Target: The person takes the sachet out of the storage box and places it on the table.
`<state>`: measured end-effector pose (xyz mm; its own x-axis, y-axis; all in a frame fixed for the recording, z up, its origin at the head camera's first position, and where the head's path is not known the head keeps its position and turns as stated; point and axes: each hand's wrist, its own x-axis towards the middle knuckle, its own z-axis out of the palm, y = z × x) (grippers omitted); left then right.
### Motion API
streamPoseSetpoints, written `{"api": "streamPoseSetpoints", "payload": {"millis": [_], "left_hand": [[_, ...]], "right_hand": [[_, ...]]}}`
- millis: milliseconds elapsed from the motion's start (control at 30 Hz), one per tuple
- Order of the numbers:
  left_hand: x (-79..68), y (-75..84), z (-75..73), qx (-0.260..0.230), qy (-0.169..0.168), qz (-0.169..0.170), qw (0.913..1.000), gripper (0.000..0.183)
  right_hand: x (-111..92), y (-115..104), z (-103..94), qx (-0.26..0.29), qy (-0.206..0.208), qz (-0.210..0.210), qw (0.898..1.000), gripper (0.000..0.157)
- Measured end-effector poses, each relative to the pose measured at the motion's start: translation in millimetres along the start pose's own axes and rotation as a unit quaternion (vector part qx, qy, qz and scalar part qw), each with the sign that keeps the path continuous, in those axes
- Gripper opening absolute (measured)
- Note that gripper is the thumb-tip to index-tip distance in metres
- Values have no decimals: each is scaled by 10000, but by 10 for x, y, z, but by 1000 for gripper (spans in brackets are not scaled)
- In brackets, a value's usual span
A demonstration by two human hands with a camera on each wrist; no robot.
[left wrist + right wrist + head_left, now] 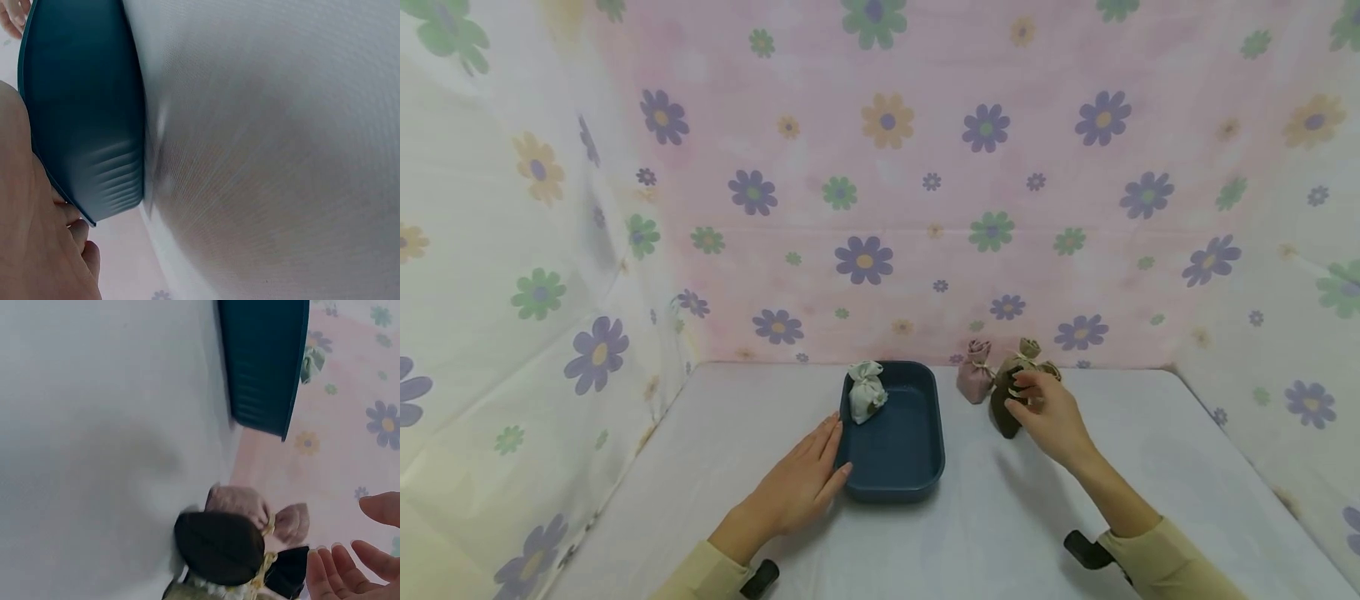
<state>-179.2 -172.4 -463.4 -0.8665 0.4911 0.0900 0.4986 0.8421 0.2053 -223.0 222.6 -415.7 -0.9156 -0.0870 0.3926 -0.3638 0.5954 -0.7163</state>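
A blue rectangular tray (pixel 895 462) stands on the white table, with a white drawstring pouch (pixel 867 398) in its back left corner. Along the tray's left rim rests my left hand (pixel 797 485), its fingers straight. To the right, my right hand (pixel 1056 418) hovers by the neck of a black drawstring pouch (pixel 219 549), thumb and fingers apart and nothing between them. Behind the black pouch are a dusty pink pouch (pixel 974 377) and an olive pouch (pixel 1028 350), partly hidden by the hand and the black pouch.
The white table (pixel 760 408) ends at a pink flowered cloth backdrop (pixel 910 167). Pale flowered cloth hangs on both sides. A dark wrist strap piece (pixel 1086 550) shows under the right sleeve.
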Motion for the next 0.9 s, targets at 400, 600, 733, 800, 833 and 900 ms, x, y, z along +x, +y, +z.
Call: {"api": "streamPoseSetpoints", "payload": {"millis": [400, 600, 733, 800, 833, 900], "left_hand": [[-23, -20, 5, 18, -61, 10, 10000, 71], [-38, -35, 11, 35, -69, 41, 10000, 71], [-41, -49, 22, 56, -55, 40, 10000, 72], [-40, -51, 27, 76, -32, 52, 10000, 72], [-38, -52, 29, 84, -27, 61, 9999, 72], [-35, -52, 33, 104, -24, 75, 9999, 72]], "right_hand": [[170, -296, 446, 345, -651, -55, 9973, 47], [266, -366, 680, 610, -952, 45, 9936, 49], [349, -418, 841, 724, -1167, 130, 9904, 51], [389, -435, 927, 770, -1242, 183, 9891, 52], [405, -442, 969, 798, -1278, 195, 9884, 52], [430, -454, 1053, 843, -1314, 232, 9875, 51]]}}
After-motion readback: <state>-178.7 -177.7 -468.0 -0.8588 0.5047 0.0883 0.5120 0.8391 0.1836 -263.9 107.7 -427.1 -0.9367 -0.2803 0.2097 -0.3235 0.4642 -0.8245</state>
